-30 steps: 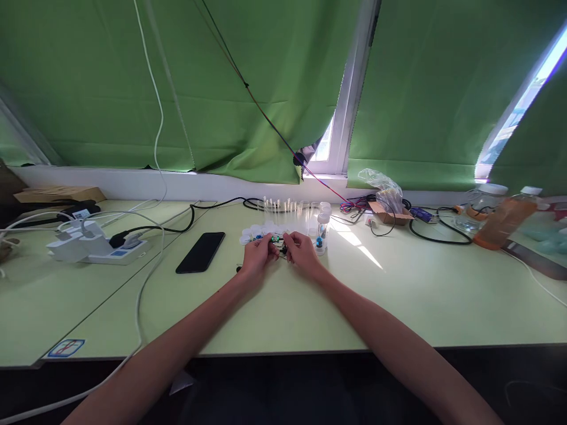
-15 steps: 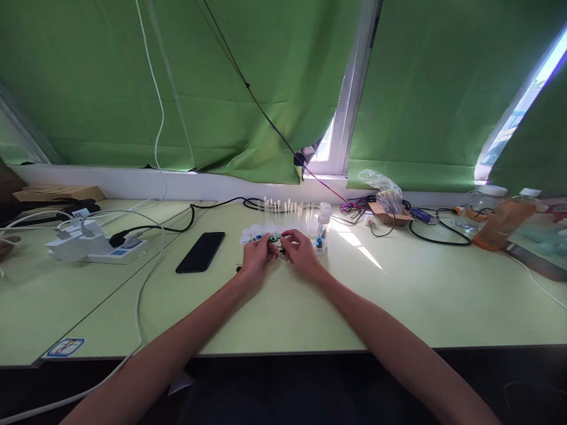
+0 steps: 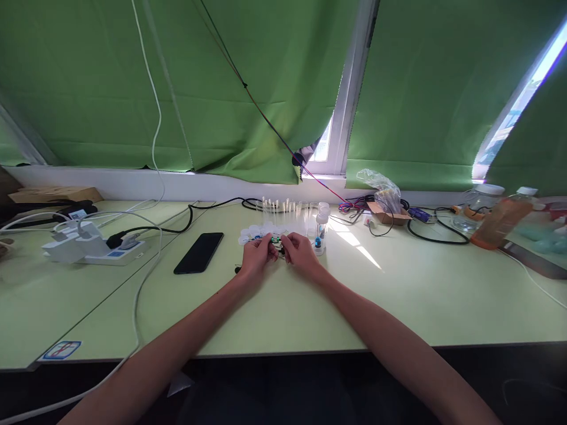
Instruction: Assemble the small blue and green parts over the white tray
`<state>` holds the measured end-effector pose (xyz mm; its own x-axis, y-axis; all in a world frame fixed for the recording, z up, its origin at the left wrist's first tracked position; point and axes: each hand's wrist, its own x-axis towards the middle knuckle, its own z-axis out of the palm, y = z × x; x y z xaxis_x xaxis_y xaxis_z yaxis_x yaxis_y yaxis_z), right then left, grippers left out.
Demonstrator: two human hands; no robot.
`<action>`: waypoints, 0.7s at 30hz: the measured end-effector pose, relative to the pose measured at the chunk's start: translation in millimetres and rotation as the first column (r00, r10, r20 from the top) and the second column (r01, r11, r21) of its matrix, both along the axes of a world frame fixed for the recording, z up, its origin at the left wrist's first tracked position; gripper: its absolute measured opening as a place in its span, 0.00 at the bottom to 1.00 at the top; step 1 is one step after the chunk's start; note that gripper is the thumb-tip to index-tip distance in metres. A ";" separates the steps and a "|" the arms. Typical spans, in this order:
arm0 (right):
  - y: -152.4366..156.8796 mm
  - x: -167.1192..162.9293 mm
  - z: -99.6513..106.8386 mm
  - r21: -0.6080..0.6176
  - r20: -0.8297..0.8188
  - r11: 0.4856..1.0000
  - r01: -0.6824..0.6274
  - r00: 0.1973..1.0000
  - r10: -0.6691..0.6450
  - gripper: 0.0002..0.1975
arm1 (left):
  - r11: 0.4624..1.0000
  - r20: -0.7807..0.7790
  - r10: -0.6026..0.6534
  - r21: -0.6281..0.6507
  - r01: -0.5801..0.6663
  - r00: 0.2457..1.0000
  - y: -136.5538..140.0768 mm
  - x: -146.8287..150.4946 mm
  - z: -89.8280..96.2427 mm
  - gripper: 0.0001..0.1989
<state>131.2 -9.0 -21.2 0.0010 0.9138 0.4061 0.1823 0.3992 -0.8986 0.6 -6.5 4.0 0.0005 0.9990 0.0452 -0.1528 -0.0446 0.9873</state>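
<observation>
My left hand (image 3: 257, 255) and my right hand (image 3: 300, 252) meet over the middle of the table, thumbs and forefingers pinched. Between the fingertips is a small green piece (image 3: 275, 239), too small to name its kind; both hands seem to grip it, one at each end. Something small and dark (image 3: 281, 250) shows beneath it. Just behind the hands stand several clear tubes (image 3: 287, 213) and several round white caps (image 3: 250, 233), partly hidden by my fingers. A capped clear tube (image 3: 322, 219) stands beside my right hand, with a blue piece (image 3: 318, 242) low at its base.
A black phone (image 3: 199, 253) lies left of my hands. Further left is a white power strip (image 3: 115, 254) with plugs and cables. At the back right are a small cardboard box (image 3: 390, 218), a plastic bag (image 3: 381, 184), a black cable and an orange-filled bottle (image 3: 502, 221).
My fingertips have shifted slightly around the green piece, the right hand's fingers closing in a little. The whole view has moved slightly; other things stay put.
</observation>
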 end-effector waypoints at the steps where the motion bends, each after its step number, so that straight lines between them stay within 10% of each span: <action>1: 0.1 0.2 -0.3 -0.007 0.009 1.000 0.014 1.000 -0.014 0.22 | 1.000 0.007 -0.010 0.004 0.010 1.000 -0.2 0.5 0.2 0.20; 21: -3.9 -2.2 5.4 -0.021 -0.041 0.997 0.074 0.996 -0.075 0.27 | 0.997 0.125 -0.075 0.011 0.075 0.989 1.8 1.5 -1.5 0.17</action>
<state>129.1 -12.9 -15.8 0.0855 0.9183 0.3865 0.1732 0.3683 -0.9134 2.1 -4.6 2.5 0.0694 0.9960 0.0556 -0.2786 -0.0342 0.9598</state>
